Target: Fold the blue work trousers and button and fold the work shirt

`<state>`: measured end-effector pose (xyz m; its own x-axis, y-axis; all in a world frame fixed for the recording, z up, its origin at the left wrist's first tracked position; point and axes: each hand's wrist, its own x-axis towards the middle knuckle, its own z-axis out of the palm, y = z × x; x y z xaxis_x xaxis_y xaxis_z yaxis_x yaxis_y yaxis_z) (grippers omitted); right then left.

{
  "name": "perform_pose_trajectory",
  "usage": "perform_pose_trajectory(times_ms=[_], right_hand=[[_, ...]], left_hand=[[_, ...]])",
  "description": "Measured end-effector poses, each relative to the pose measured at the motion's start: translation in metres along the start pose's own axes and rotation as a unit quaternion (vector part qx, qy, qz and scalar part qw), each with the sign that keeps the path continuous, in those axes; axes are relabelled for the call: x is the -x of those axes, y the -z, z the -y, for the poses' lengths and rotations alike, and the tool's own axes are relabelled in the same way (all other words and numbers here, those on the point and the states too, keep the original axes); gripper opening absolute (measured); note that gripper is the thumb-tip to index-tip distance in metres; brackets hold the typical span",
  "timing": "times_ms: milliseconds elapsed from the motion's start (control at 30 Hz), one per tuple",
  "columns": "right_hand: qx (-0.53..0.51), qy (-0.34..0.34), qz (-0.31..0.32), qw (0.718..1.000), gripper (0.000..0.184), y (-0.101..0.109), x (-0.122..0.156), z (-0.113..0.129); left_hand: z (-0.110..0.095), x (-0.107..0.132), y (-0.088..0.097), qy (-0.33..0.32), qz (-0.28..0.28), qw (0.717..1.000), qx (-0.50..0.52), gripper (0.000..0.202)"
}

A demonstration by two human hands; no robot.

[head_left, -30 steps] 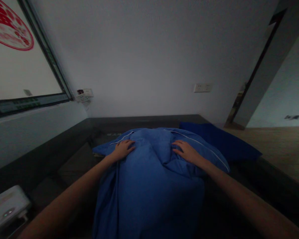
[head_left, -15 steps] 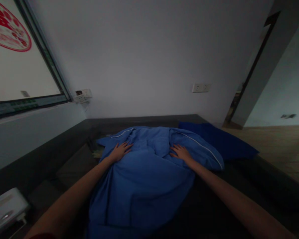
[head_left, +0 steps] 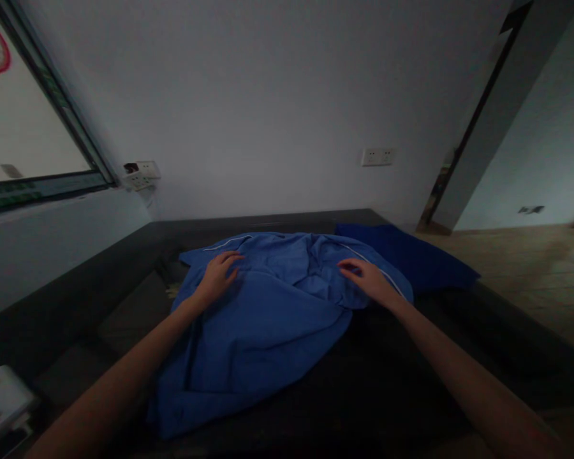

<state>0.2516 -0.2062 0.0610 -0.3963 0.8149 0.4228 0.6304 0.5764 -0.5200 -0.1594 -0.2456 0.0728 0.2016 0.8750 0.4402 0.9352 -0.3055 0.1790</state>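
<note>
A blue garment [head_left: 263, 319] with white piping lies spread and wrinkled over a dark surface [head_left: 363, 395]. Its full shape is hard to make out in the dim light. My left hand [head_left: 219, 275] is over its upper left part, fingers apart and slightly bent. On the other side, my right hand [head_left: 366, 279] hovers at or just above the upper right part, near the piping, with thumb and fingers apart. Neither hand grips the cloth. Whether the fingertips touch it I cannot tell.
A darker blue folded cloth [head_left: 406, 258] lies behind the garment on the right. At the lower left stands a white appliance-like object [head_left: 4, 405]. Wall sockets [head_left: 377, 157] sit on the back wall [head_left: 268, 115]. A window [head_left: 33, 115] is at the left, a wooden floor [head_left: 521, 261] at the right.
My hands, flat on the garment before, have lifted and curled slightly. The right one has moved outward. The garment's right part looks more bunched, and the view has shifted a little.
</note>
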Motion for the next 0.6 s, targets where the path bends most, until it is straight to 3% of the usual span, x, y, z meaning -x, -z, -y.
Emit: perform_pose_trajectory(times_ms=[67, 133, 200, 267, 367, 433, 533, 600], right_hand=[[-0.044, -0.023, 0.031, 0.998, 0.025, 0.02, 0.019, 0.004], [-0.075, -0.051, 0.085, 0.992, 0.026, 0.032, 0.038, 0.005], [-0.097, -0.084, 0.14, 0.982, 0.027, 0.035, 0.054, 0.002], [-0.103, -0.124, 0.166, 0.973, 0.03, 0.03, 0.066, -0.006], [-0.057, -0.157, 0.131, 0.977, 0.049, 0.017, 0.075, -0.025], [0.012, -0.138, 0.086, 0.987, 0.052, 0.009, 0.074, -0.038], [0.085, -0.084, 0.04, 0.992, 0.026, 0.003, 0.067, -0.05], [0.085, -0.062, 0.013, 0.994, 0.015, 0.005, 0.061, -0.054]], left_hand=[[-0.042, 0.022, 0.015, -0.044, 0.013, 0.993, 0.107, 0.028], [-0.087, 0.051, 0.024, -0.082, 0.121, 0.972, 0.183, 0.025], [-0.126, 0.08, 0.023, -0.111, 0.231, 0.948, 0.188, 0.024], [-0.151, 0.104, 0.014, -0.122, 0.261, 0.947, 0.143, 0.04], [-0.16, 0.118, -0.006, -0.103, 0.25, 0.958, 0.097, 0.052], [-0.154, 0.116, -0.015, -0.098, 0.232, 0.963, 0.096, 0.04], [-0.141, 0.107, -0.019, -0.11, 0.204, 0.964, 0.133, 0.017], [-0.133, 0.1, -0.017, -0.097, 0.186, 0.957, 0.199, 0.013]])
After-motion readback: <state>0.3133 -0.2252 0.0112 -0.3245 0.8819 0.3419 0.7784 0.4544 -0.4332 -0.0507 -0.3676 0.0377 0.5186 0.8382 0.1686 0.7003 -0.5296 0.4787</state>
